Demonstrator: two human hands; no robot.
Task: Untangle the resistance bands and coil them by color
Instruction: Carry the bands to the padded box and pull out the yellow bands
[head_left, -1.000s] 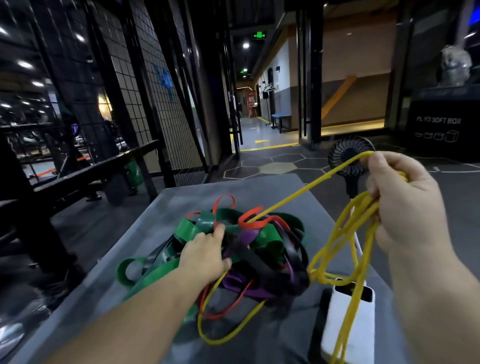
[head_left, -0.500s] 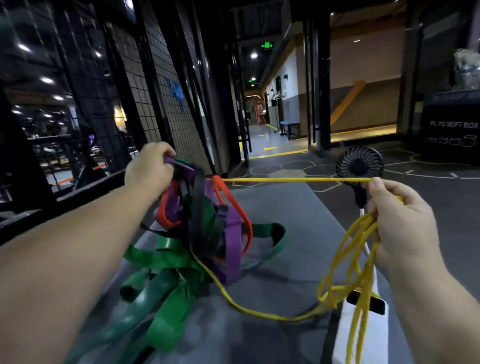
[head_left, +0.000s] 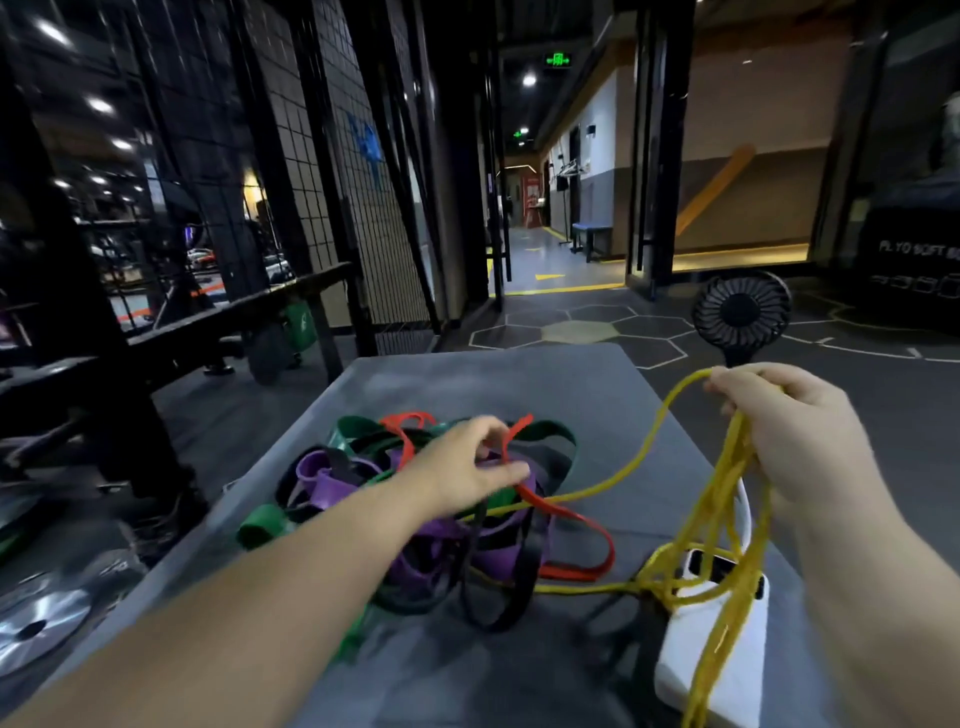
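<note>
A tangle of resistance bands lies on the grey table (head_left: 467, 374): purple bands (head_left: 327, 483), green bands (head_left: 358, 431), black bands (head_left: 498, 608) and a red band (head_left: 571, 519). My left hand (head_left: 462, 462) is down on top of the pile, its thumb and fingers pinching the red band. To the right and higher, my right hand (head_left: 795, 431) grips several hanging loops of the thin yellow band (head_left: 639, 457). One yellow strand sags from that hand back into the pile.
A white phone-like device (head_left: 727, 654) lies on the table's right side under the hanging yellow loops. A small black fan (head_left: 740, 312) stands past the far right corner. A black bench (head_left: 208, 332) and a metal weight plate (head_left: 36, 618) are on the left.
My left hand had lifted the tangle high at the left; the pile is now back on the table under that hand. The taut yellow strand has gone slack. My right hand stayed put.
</note>
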